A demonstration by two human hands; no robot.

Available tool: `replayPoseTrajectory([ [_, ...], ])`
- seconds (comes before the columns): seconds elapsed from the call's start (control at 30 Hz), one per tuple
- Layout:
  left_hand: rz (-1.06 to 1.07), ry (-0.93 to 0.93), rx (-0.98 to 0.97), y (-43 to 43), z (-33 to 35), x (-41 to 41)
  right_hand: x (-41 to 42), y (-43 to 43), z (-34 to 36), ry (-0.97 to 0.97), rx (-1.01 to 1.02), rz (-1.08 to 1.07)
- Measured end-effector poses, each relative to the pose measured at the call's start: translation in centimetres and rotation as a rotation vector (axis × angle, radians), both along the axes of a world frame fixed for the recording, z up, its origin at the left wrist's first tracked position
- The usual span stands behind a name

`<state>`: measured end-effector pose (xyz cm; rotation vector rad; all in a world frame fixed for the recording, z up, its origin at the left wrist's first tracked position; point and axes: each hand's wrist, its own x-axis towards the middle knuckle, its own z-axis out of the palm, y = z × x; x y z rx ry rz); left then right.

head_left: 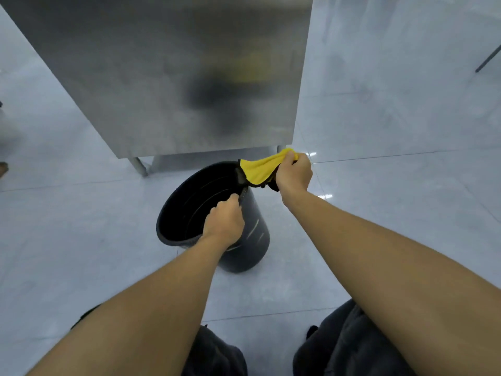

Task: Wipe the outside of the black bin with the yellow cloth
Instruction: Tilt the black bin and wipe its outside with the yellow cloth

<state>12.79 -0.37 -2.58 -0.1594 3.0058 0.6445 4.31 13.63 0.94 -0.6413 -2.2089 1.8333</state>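
The black bin point(254, 234) stands tilted on the pale floor, its open mouth turned up and to the left. My left hand point(224, 223) grips the bin's near right rim. My right hand point(294, 173) is closed on the yellow cloth point(259, 169), which has a dark underside. The cloth lies against the far right edge of the rim, at the top of the bin's outer wall. The bin's inside looks dark and bare.
A steel cabinet point(176, 77) on short metal legs point(139, 165) stands right behind the bin. Glossy grey floor tiles point(393, 185) stretch all around. My knees in dark trousers point(339, 348) sit at the bottom edge. A thin dark pole point(488, 59) leans at the far right.
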Motion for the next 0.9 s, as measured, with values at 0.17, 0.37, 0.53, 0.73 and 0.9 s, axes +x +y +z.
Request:
replayPoseTrajectory([
  [0.17,0.137,0.111,0.134,-0.4,0.4,0.8,2.5,-1.3,0.5,0.178,-0.014,-0.038],
  [0.37,0.194,0.167,0.209,-1.8,0.3,0.8,5.0,-3.1,-3.6,0.259,0.172,0.303],
  [0.53,0.104,0.188,0.232,-2.1,0.1,0.6,6.4,-5.4,-7.0,0.112,0.199,0.62],
  [0.73,0.22,0.212,0.209,-2.4,-0.2,0.2,6.0,-5.3,-9.0,-0.115,0.217,0.583],
  [0.9,0.209,0.216,0.16,-2.9,0.0,-0.3,5.9,-6.5,-8.8,0.035,0.329,0.625],
])
